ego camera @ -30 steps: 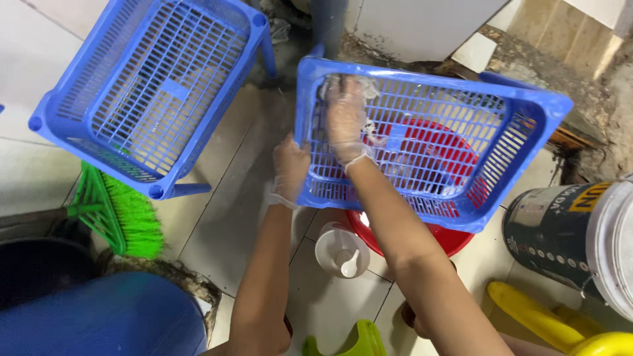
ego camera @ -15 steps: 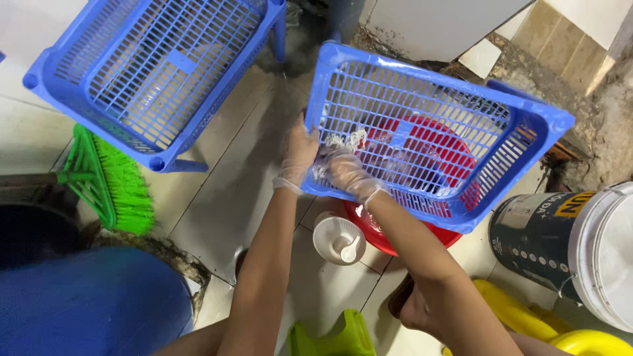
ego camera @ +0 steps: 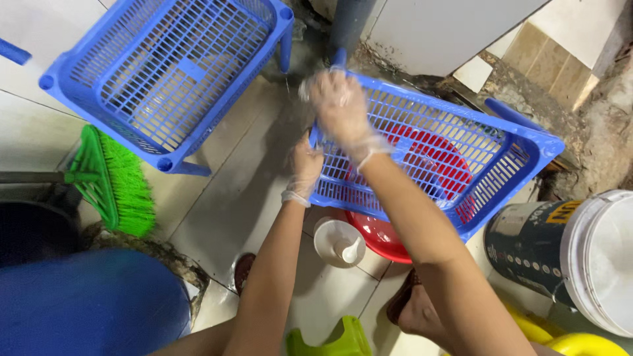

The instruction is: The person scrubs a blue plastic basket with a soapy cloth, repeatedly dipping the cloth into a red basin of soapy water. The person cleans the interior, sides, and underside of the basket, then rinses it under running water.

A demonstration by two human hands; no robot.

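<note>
Left hand (ego camera: pixel 305 168): gloved fingers gripping the near-left edge of the blue slatted basket (ego camera: pixel 501 165) | Right hand (ego camera: pixel 341 105): gloved, pressing the basket's left rim, grip unclear | Basket: tilting above red basin (ego camera: pixel 382 234), beside white bottle (ego camera: pixel 338 241).

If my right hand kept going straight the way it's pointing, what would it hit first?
Probably the grey pipe just past the blue basket rim, where the right hand points; depth is hard to judge.

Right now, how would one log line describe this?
left hand: grips blue basket edge | right hand: on basket rim | red basin: beneath
</note>
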